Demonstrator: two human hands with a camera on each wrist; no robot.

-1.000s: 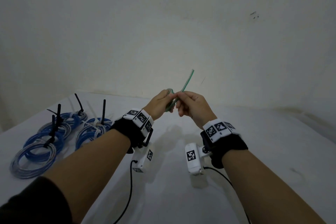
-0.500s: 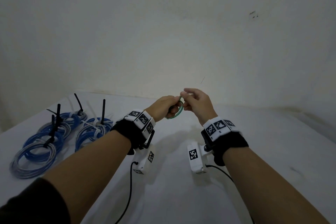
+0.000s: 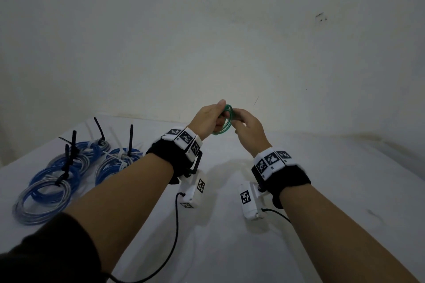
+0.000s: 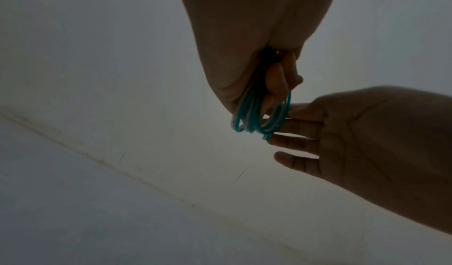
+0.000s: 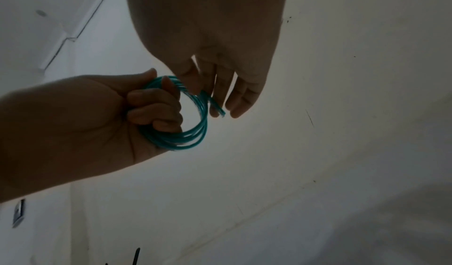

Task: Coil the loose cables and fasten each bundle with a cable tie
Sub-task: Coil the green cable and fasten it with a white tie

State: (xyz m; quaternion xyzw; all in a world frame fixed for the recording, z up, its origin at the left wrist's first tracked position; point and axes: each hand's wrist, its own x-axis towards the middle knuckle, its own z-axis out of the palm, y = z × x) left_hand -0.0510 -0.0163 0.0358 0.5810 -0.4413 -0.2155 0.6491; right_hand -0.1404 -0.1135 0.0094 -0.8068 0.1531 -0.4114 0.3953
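A small coil of green cable (image 3: 225,122) is held up above the white table, in front of the wall. My left hand (image 3: 212,118) grips one side of the coil, with fingers curled through the loop (image 5: 156,110) and the thumb on top. My right hand (image 3: 241,122) is just right of it, with straight fingers (image 4: 296,126) that touch the coil's far side near the short free end (image 5: 216,106). The right hand's thumb lies close to the loops in the right wrist view. No cable tie is on this coil.
Several coiled blue and grey cable bundles (image 3: 57,174), each bound with an upright black or white tie (image 3: 131,140), lie at the table's left. The white table (image 3: 333,190) runs to the wall behind. Black leads hang from the wrist cameras (image 3: 176,225).
A second ago the cable's free end stuck up and to the right, pinched by my right hand. It is now wound into the coil, and the right fingers have straightened.
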